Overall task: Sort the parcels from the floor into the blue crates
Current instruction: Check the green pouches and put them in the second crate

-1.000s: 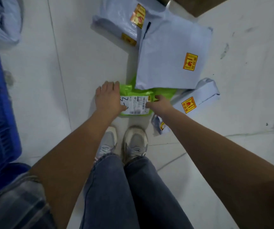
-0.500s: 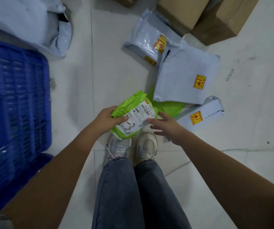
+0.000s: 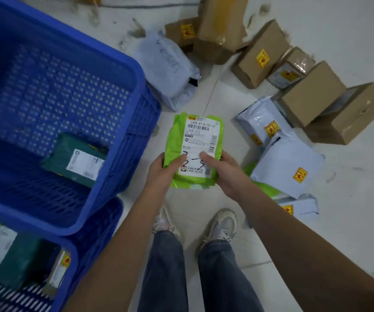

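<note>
A bright green parcel [image 3: 195, 140] with a white shipping label faces me, held up above the floor. My left hand [image 3: 164, 174] grips its lower left corner and my right hand [image 3: 225, 171] grips its lower right, thumbs on the label. To the left stands a large blue crate [image 3: 134, 70] holding a dark green parcel [image 3: 75, 161]. A second blue crate [image 3: 75, 255] sits below it at the near left, with another dark green parcel [image 3: 8, 253] and a small labelled one inside. Pale blue mailer bags [image 3: 287, 158] lie on the floor to the right.
Several brown cardboard boxes [image 3: 310, 97] with yellow stickers crowd the far right floor. A pale blue bag [image 3: 170, 70] rests against the large crate's far side. Another green bag [image 3: 262, 188] peeks from under the mailers. My shoes [image 3: 222, 226] stand on the white tiled floor below the parcel.
The green parcel has been lifted off the floor and turned label-up in both hands. My view has swung left and up, bringing both crates and the boxes into sight.
</note>
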